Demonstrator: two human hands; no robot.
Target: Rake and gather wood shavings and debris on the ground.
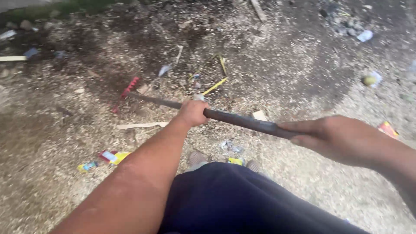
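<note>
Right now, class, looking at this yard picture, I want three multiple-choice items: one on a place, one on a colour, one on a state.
1. Where does the rake head rest?
A. on littered ground
B. on a table
C. in a bucket

2. What colour is the rake head?
A. blue
B. red
C. white

3. How is the rake handle held?
A. by one hand
B. by no hand
C. by both hands

Key: 1 A, it lies among wood chips and wrappers on the ground; 2 B, its tines show red; 3 C, the left hand and right hand both grip it.
</note>
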